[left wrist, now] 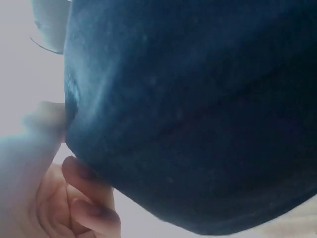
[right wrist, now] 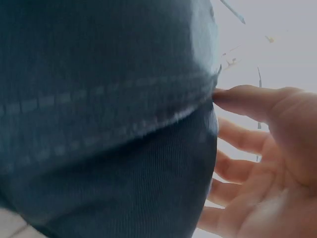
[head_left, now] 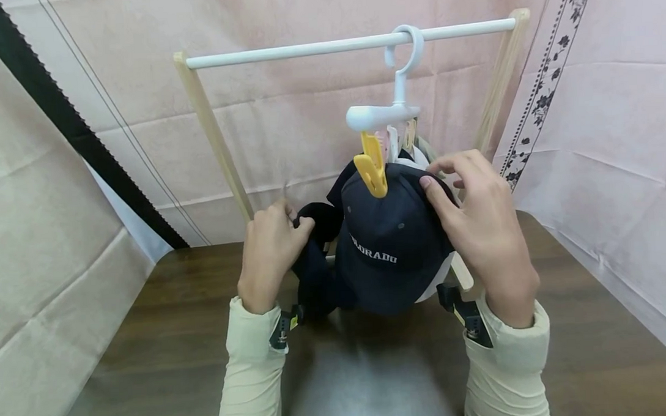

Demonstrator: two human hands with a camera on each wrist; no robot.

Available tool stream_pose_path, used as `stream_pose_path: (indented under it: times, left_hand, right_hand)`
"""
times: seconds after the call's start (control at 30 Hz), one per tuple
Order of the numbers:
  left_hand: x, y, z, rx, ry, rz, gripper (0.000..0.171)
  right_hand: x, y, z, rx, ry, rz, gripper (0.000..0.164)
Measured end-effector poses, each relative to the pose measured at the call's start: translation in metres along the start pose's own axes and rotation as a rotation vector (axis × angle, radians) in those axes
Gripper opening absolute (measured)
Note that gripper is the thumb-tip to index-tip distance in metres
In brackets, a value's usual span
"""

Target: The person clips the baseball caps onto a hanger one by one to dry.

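A navy baseball cap (head_left: 391,230) with white lettering, partly readable as "LORADO", hangs from a pale blue hanger (head_left: 385,115). A yellow clothespin (head_left: 372,170) sits at the cap's top. My right hand (head_left: 479,221) pinches the cap's right edge, thumb in front and fingers behind; in the right wrist view the thumb (right wrist: 247,101) meets a stitched seam. To the left, my left hand (head_left: 274,250) grips dark cloth (head_left: 318,257) beside the cap. In the left wrist view, curled fingers (left wrist: 91,213) lie at the edge of a curved navy piece (left wrist: 188,124).
The hanger hooks over a white rail (head_left: 305,48) on wooden posts (head_left: 215,135). More clothespins (head_left: 410,135) and other headwear hang behind the cap. The rack stands on a brown wooden table (head_left: 150,337), with pale cloth (head_left: 285,99) draped behind and at both sides.
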State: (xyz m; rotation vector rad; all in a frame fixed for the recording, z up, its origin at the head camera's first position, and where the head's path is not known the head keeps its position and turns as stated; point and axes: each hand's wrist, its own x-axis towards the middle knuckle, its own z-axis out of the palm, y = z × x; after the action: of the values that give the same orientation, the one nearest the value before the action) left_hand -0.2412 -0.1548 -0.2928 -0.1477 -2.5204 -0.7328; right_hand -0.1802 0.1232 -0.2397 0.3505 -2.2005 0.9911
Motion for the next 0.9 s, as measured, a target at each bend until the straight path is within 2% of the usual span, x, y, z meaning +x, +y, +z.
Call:
stream_pose_path:
  times: [0.1, 0.23, 0.37, 0.53, 0.7, 0.83, 0.9]
  left_hand:
    - [0.000, 0.003, -0.002, -0.041, -0.016, -0.044, 0.019]
    - [0.002, 0.003, -0.003, -0.110, -0.045, -0.081, 0.022]
    - [0.004, 0.000, -0.003, -0.187, -0.078, -0.112, 0.024]
    - [0.006, -0.007, -0.002, -0.344, -0.122, -0.122, 0.026]
    - [0.010, -0.009, 0.002, -0.573, -0.147, -0.174, 0.028]
    - [0.010, -0.006, 0.003, -0.707, -0.157, -0.210, 0.027]
    - [0.007, -0.004, 0.002, -0.765, -0.167, -0.224, 0.027]
  right_hand:
    - [-0.002, -0.006, 0.005, 0.030, 0.077, -0.050, 0.014]
    - [-0.004, -0.014, 0.013, 0.050, 0.150, -0.163, 0.011]
    - [-0.008, -0.021, 0.016, 0.057, 0.118, -0.214, 0.009]
    - [-0.013, -0.028, 0.018, 0.018, -0.026, -0.119, 0.011]
    - [-0.014, -0.038, 0.024, -0.054, -0.271, -0.039, 0.016]
    - [-0.017, -0.045, 0.036, -0.110, -0.440, -0.005, 0.018]
    - [-0.019, -0.048, 0.045, -0.131, -0.484, -0.015, 0.020]
